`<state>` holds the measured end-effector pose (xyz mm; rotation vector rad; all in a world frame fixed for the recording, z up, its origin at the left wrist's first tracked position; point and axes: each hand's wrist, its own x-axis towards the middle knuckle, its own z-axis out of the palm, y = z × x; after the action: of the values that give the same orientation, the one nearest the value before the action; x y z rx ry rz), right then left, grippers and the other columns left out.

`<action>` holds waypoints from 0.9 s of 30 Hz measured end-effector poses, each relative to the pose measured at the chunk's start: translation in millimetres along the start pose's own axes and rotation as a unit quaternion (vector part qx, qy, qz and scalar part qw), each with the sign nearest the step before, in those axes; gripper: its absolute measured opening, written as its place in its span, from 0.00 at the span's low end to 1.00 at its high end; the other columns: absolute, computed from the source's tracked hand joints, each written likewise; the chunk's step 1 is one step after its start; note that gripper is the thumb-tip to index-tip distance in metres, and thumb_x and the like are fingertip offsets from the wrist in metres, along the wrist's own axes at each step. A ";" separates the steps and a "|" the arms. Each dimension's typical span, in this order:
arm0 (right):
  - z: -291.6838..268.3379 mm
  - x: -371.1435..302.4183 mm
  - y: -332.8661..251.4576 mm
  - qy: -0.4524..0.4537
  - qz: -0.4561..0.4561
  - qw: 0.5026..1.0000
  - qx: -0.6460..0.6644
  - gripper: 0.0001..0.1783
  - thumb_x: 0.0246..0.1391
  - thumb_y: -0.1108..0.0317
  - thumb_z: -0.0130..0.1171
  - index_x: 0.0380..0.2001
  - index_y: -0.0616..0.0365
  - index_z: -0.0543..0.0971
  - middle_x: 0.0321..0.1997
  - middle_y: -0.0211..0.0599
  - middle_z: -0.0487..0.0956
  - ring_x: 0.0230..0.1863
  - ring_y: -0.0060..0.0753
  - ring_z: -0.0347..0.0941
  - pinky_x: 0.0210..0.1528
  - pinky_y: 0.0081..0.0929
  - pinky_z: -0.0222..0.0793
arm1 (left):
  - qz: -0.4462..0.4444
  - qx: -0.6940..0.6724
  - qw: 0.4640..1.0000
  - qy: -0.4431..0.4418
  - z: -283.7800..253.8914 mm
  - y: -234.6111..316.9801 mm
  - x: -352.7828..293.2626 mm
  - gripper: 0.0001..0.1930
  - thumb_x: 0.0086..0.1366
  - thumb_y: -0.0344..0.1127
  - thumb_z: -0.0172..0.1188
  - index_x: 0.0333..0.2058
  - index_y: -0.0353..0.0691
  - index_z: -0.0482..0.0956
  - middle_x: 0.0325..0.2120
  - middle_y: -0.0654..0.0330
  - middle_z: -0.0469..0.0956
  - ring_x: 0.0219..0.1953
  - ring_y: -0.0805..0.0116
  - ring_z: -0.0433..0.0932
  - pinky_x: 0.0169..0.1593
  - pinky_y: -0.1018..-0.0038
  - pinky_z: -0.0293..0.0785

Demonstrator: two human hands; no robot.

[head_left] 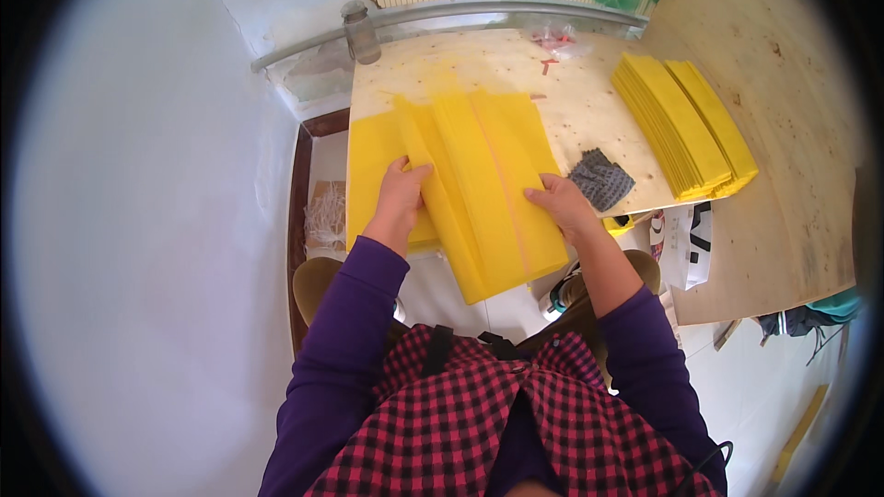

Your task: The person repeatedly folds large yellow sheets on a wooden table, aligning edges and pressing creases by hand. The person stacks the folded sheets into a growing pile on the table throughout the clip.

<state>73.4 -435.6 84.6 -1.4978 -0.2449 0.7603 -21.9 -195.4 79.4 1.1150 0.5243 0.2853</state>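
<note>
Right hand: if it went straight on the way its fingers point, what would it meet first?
The yellow sheet, apparently; the right hand already touches its right edge, though depth is unclear.

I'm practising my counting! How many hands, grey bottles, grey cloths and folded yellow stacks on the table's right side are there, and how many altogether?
Left hand and right hand: 2
Grey bottle: 1
Grey cloth: 1
Left yellow stack and right yellow stack: 2
Total: 6
</note>
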 end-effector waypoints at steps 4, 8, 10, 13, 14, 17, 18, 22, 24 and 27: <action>-5.4 11.2 18.0 0.017 0.017 0.999 -0.041 0.18 0.56 0.73 0.57 0.50 0.67 0.73 0.38 0.37 0.80 0.37 0.26 0.77 0.40 0.24 0.74 | 0.029 0.034 0.998 0.044 -4.7 -13.5 7.8 0.30 0.63 0.31 0.55 0.61 0.31 0.57 0.46 0.53 0.75 0.43 0.65 0.78 0.42 0.71 0.76; -3.1 10.9 19.2 0.063 -0.042 0.991 -0.106 0.25 0.54 0.74 0.59 0.55 0.65 0.68 0.40 0.40 0.79 0.38 0.27 0.77 0.40 0.24 0.73 | 0.044 0.051 0.997 0.039 -7.9 -16.1 8.4 0.33 0.62 0.31 0.57 0.63 0.31 0.54 0.47 0.53 0.75 0.44 0.64 0.78 0.42 0.71 0.76; 0.6 8.1 16.7 0.104 -0.033 0.977 -0.182 0.30 0.53 0.73 0.60 0.59 0.62 0.66 0.43 0.44 0.78 0.41 0.29 0.76 0.42 0.25 0.73 | 0.029 0.067 0.995 0.069 -8.5 -16.7 9.1 0.34 0.62 0.32 0.58 0.63 0.31 0.54 0.47 0.53 0.74 0.45 0.64 0.78 0.43 0.71 0.76; 2.2 -4.3 12.5 0.117 -0.075 0.968 -0.210 0.35 0.51 0.72 0.61 0.63 0.55 0.63 0.49 0.49 0.74 0.46 0.33 0.74 0.46 0.28 0.72 | 0.032 0.036 0.996 0.077 -9.6 -17.0 5.7 0.36 0.62 0.34 0.60 0.63 0.27 0.52 0.52 0.46 0.71 0.52 0.60 0.73 0.52 0.70 0.70; 3.1 -6.8 11.6 0.123 -0.063 0.967 -0.214 0.35 0.51 0.72 0.61 0.63 0.54 0.62 0.51 0.50 0.73 0.47 0.33 0.73 0.47 0.28 0.71 | 0.040 0.031 0.997 0.061 -10.2 -16.6 2.8 0.35 0.62 0.34 0.60 0.62 0.27 0.54 0.51 0.47 0.71 0.52 0.60 0.73 0.52 0.70 0.71; 3.9 -9.7 10.4 0.107 -0.073 0.969 -0.209 0.36 0.50 0.72 0.61 0.64 0.51 0.63 0.55 0.51 0.70 0.49 0.33 0.72 0.48 0.29 0.71 | 0.036 0.023 0.999 0.015 -11.3 -17.1 -14.3 0.31 0.61 0.33 0.61 0.59 0.28 0.58 0.49 0.49 0.73 0.50 0.61 0.74 0.51 0.71 0.71; 4.0 -10.6 11.2 0.103 -0.074 0.970 -0.207 0.36 0.50 0.72 0.61 0.63 0.50 0.64 0.56 0.50 0.70 0.48 0.32 0.72 0.48 0.29 0.71 | 0.030 0.023 0.999 -0.004 -12.0 -16.9 -21.1 0.29 0.61 0.32 0.61 0.58 0.29 0.60 0.48 0.50 0.74 0.49 0.62 0.75 0.50 0.71 0.71; 1.8 -14.7 17.5 0.099 -0.093 0.970 -0.203 0.33 0.50 0.72 0.61 0.61 0.50 0.67 0.56 0.46 0.70 0.46 0.30 0.72 0.47 0.28 0.71 | 0.071 0.083 0.994 -0.017 -11.4 -20.4 -38.8 0.22 0.59 0.29 0.60 0.52 0.31 0.67 0.44 0.55 0.76 0.45 0.65 0.77 0.48 0.71 0.73; -1.1 -17.6 21.5 0.110 -0.115 0.955 -0.250 0.33 0.49 0.72 0.62 0.61 0.51 0.68 0.57 0.43 0.70 0.45 0.30 0.72 0.47 0.27 0.71 | 0.081 0.119 0.989 -0.015 -13.9 -21.4 -42.6 0.21 0.59 0.28 0.60 0.51 0.32 0.68 0.44 0.55 0.76 0.44 0.66 0.77 0.47 0.71 0.73; -8.7 -26.5 28.5 0.119 -0.163 0.920 -0.337 0.34 0.47 0.72 0.63 0.60 0.51 0.68 0.59 0.39 0.69 0.46 0.32 0.72 0.47 0.27 0.72 | 0.087 0.160 0.983 -0.005 -17.6 -22.5 -45.9 0.21 0.58 0.28 0.60 0.51 0.32 0.69 0.44 0.54 0.76 0.44 0.66 0.77 0.46 0.71 0.73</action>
<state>50.1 -461.1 64.7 -2.1084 -0.5981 0.2121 -71.0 -212.8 64.8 1.4775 0.4748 0.3558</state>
